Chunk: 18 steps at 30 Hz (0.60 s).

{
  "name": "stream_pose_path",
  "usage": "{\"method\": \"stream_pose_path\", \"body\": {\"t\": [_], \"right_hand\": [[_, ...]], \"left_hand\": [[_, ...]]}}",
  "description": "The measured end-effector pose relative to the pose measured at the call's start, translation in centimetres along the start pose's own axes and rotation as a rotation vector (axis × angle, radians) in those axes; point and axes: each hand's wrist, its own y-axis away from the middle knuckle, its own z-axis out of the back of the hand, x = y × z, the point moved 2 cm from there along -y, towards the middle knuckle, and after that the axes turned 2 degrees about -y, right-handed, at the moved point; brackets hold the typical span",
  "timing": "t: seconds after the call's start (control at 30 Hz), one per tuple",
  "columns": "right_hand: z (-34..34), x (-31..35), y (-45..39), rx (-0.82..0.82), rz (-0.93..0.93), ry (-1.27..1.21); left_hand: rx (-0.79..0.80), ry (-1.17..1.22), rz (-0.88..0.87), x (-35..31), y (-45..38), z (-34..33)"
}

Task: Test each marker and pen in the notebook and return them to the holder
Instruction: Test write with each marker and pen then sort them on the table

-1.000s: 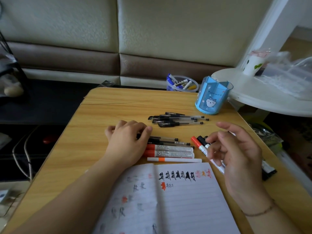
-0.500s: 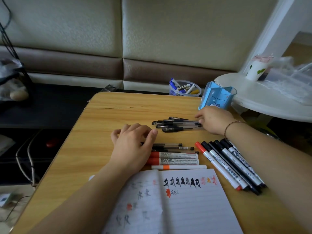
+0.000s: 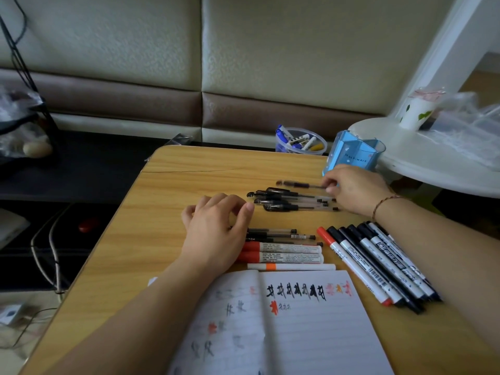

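Cream and brown sofa cushions fill the top of the head view, and below them a wooden table [image 3: 167, 212] runs down the middle of the frame, with a white round side table [image 3: 422, 158] at the upper right. A blue holder [image 3: 351, 158] stands near the wooden table's far right edge, and a clear tub of markers [image 3: 300, 142] sits just behind it. An open notebook [image 3: 297, 326], already marked with black, red and orange test strokes, lies at the bottom centre. Black gel pens [image 3: 292, 203] are bunched mid-table, more pens and red-capped markers [image 3: 281, 253] lie just above the notebook, and a fan of black and red markers [image 3: 378, 266] sits at the lower right. The right hand [image 3: 357, 190], just in front of the holder, pinches the end of one black pen [image 3: 300, 184], which looks blurred and apart from the bunch. Such a pen is likely light, stiff and smooth, so a fingertip pinch on the barrel near one end should carry it safely. The left hand [image 3: 216, 231] rests palm down with loosely curled fingers over the left ends of the nearer pens, gripping nothing that shows.
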Motion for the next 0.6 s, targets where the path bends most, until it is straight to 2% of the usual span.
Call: {"method": "stream_pose_path", "body": {"t": [0.1, 0.17, 0.23, 0.33, 0.4, 0.43, 0.5, 0.6], "right_hand": [[1.6, 0.4, 1.9, -0.172, 0.057, 0.095], [2.6, 1.7, 4.3, -0.233, 0.209, 0.175], [3.3, 3.5, 7.1, -0.278, 0.375, 0.111], [4.1, 4.9, 11.0, -0.373, 0.432, -0.287], [4.4, 5.3, 13.1, -0.418, 0.294, -0.736], [4.2, 5.5, 13.9, -0.39, 0.201, -1.023], [3.3, 6.2, 15.1, -0.217, 0.08, -1.497], [1.0, 7.5, 16.0, 0.07, 0.1, -1.61]], "left_hand": [[-0.071, -0.073, -0.078, -0.4, 0.2, 0.3], [-0.126, -0.127, -0.2, -1.2, 0.6, 0.7], [-0.164, -0.219, -0.352, -2.5, 1.0, 0.9], [-0.209, -0.278, -0.534, -3.6, 1.5, 0.6], [-0.17, -0.125, -0.594, -3.6, 1.6, 0.6], [-0.116, -0.029, -0.609, -3.6, 1.7, 0.6], [-0.025, 0.081, -0.645, -4.0, 2.0, 0.8], [0.087, 0.1, -0.77, -4.9, 2.6, 0.9]]}}
